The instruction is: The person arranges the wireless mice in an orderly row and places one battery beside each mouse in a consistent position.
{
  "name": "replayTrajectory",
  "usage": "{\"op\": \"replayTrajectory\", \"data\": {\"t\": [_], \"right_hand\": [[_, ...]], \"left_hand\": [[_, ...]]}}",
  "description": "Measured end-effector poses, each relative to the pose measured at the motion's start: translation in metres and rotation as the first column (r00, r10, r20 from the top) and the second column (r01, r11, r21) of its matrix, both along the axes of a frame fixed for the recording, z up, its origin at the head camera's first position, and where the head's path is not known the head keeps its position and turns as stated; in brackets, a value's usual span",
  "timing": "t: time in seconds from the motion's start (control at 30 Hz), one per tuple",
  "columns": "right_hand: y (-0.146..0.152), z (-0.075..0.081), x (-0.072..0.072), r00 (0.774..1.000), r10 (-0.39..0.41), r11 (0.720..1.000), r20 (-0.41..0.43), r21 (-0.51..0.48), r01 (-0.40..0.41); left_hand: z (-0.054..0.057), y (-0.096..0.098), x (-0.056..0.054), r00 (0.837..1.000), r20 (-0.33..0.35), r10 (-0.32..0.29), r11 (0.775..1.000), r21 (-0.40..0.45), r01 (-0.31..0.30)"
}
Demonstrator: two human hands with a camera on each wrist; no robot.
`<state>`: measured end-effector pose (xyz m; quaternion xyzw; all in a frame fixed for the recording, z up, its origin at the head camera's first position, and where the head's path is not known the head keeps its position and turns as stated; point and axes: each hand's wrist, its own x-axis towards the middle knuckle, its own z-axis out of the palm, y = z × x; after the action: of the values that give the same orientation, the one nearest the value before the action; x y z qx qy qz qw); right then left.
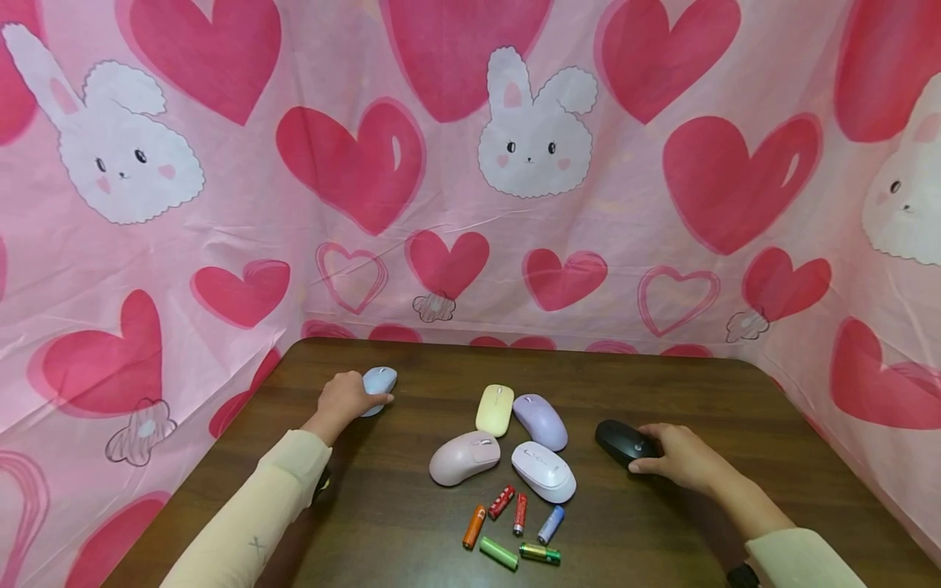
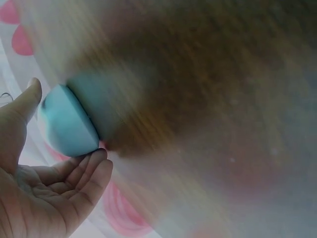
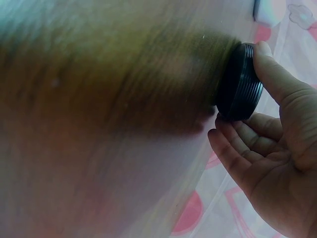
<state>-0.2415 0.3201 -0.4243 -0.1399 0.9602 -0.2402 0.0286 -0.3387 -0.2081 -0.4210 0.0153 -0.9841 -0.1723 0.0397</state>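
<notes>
At the table's left, my left hand [image 1: 344, 403] holds a light blue computer mouse [image 1: 380, 380]. The left wrist view has the thumb on one side of this mouse [image 2: 72, 126] and the fingertips on the other. On the right, my right hand [image 1: 680, 455] grips a black computer mouse [image 1: 621, 439] by its near end. From the right wrist, that black mouse [image 3: 241, 84] shows a ribbed side between thumb and fingers. Both mice are at the tabletop. Between the hands lie a yellow mouse [image 1: 495, 410], a purple mouse [image 1: 541, 422], a pinkish mouse [image 1: 463, 459] and a white mouse [image 1: 545, 472].
Several loose batteries lie nearer me, among them an orange battery [image 1: 474, 527], a light green battery [image 1: 499, 553], a green-and-gold battery [image 1: 540, 554] and a blue battery [image 1: 550, 525]. Pink heart-and-rabbit cloth [image 1: 448, 204] hangs around the dark wooden table [image 1: 397, 539].
</notes>
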Motion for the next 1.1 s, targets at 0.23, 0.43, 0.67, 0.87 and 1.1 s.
{"op": "replayTrajectory", "data": {"t": [0.23,0.43,0.67,0.87,1.1], "right_hand": [[0.000,-0.002,-0.001,1.000,0.000,1.000,-0.002,0.000,0.000],[0.000,-0.002,-0.001,1.000,0.000,1.000,-0.006,0.008,0.000],[-0.001,-0.001,-0.001,1.000,-0.009,1.000,0.000,0.011,0.009],[0.000,-0.001,-0.002,1.000,-0.008,1.000,0.000,0.017,0.008],[0.001,-0.002,-0.002,1.000,0.000,1.000,-0.018,0.025,0.000]], "left_hand": [[-0.001,-0.006,0.002,1.000,-0.003,-0.018,1.000,0.001,0.018],[0.004,-0.009,0.001,0.999,-0.034,-0.024,1.000,0.003,0.024],[0.016,-0.006,0.006,0.996,-0.073,-0.046,0.999,-0.013,0.045],[0.022,0.005,0.013,0.989,-0.100,-0.107,0.994,-0.015,0.106],[0.019,0.025,0.019,0.974,-0.123,-0.192,0.980,0.030,0.197]]}}
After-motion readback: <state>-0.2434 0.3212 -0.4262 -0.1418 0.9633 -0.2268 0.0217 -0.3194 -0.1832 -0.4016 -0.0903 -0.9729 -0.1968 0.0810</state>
